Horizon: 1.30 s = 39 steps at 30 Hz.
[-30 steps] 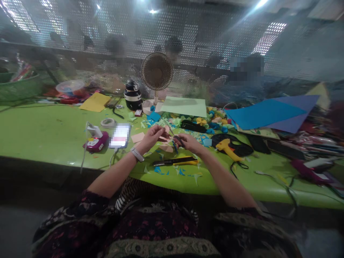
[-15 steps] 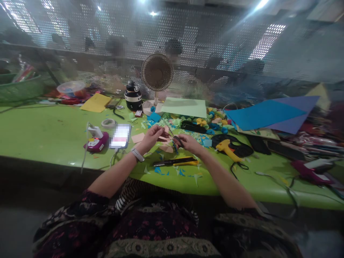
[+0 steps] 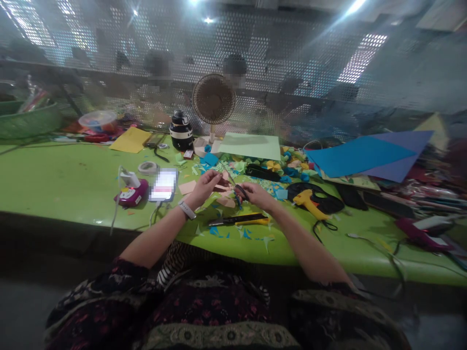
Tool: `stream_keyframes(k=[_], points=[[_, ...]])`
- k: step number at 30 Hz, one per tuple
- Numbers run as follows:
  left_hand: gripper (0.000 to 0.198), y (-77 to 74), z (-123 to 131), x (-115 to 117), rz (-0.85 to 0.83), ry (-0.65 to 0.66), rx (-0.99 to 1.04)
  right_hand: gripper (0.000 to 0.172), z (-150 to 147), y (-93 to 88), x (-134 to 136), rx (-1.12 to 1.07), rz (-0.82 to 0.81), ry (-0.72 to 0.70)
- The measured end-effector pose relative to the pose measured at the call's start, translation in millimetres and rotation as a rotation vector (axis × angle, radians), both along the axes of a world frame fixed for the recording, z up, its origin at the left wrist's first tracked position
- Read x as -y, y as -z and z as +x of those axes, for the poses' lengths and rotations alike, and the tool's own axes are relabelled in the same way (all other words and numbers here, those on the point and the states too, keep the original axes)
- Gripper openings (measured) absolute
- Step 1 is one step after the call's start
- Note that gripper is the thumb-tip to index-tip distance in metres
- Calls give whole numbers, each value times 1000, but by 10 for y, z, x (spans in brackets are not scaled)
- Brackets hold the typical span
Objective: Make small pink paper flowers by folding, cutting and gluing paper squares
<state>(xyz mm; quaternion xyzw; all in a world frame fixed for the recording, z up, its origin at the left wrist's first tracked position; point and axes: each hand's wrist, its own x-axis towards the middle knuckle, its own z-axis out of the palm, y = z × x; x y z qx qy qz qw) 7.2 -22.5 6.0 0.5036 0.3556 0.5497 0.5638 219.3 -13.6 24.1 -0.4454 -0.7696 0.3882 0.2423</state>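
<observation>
In the middle of the head view my right hand [image 3: 254, 193] is closed round the dark handles of a pair of scissors [image 3: 241, 191], whose thin blades point up and to the left. My left hand [image 3: 208, 184], with a white watch on its wrist, pinches a small piece of pink paper [image 3: 221, 187] close to the blades. More pink paper [image 3: 226, 201] lies just below the hands, and a pink square [image 3: 188, 187] rests left of my left hand. Nearer my body lie two box cutters [image 3: 239, 219], one black and one yellow, among blue and green paper scraps.
A lit phone [image 3: 163, 184] and a magenta power socket [image 3: 132, 194] with cables lie to the left. A yellow glue gun [image 3: 310, 203] sits at the right. Behind stand a small fan [image 3: 213, 99], a black bottle [image 3: 181, 132] and blue paper sheets [image 3: 359, 154].
Hardly anything differs. Both hands keep their places, with the scissors and pink paper still between them.
</observation>
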Motion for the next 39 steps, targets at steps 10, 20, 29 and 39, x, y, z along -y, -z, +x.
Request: stream_keyframes(k=[10, 20, 29, 39], points=[[32, -18, 1, -4, -14, -20, -1, 61, 3, 33, -20, -38, -2, 7], [34, -16, -14, -6, -17, -16, -4, 63, -9, 45, -18, -49, 21, 17], [33, -24, -15, -12, -63, -15, 37, 53, 174, -35, -153, -96, 46, 285], [27, -6, -24, -23, -85, 12, 42, 24, 505, 160, -475, 491, 308, 565]])
